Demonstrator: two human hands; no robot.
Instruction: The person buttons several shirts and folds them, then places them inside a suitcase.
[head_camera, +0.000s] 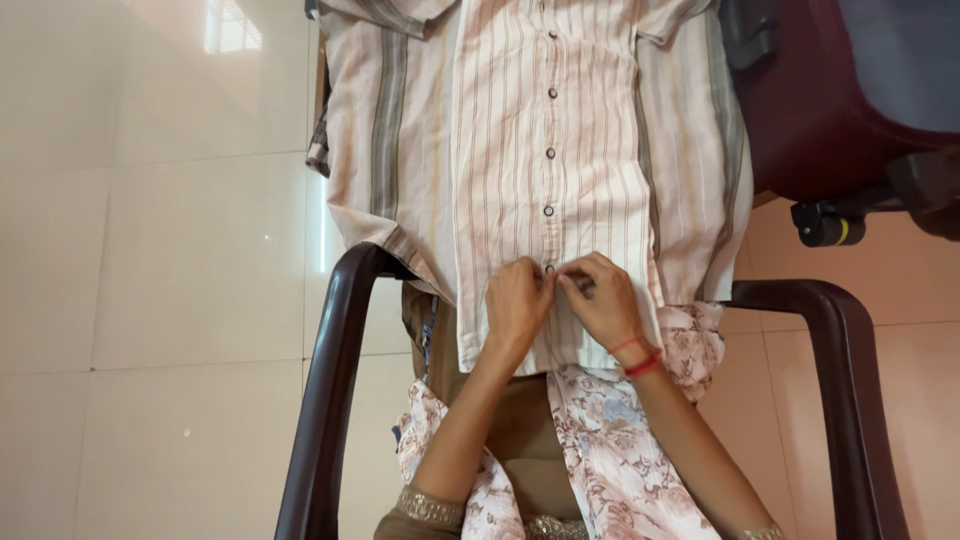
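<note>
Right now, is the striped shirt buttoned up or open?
Mostly buttoned: the striped shirt lies closed along its placket, with both hands, left hand and right hand, pinching at the lowest visible button.

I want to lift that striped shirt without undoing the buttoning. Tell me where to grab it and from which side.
Take the striped shirt by its bottom hem, either side of the button placket, coming from the near edge. It lies flat, front up, hem toward the person, where the left hand and right hand pinch at the lowest button. Probably safest there, since the collar end runs out of view.
</note>
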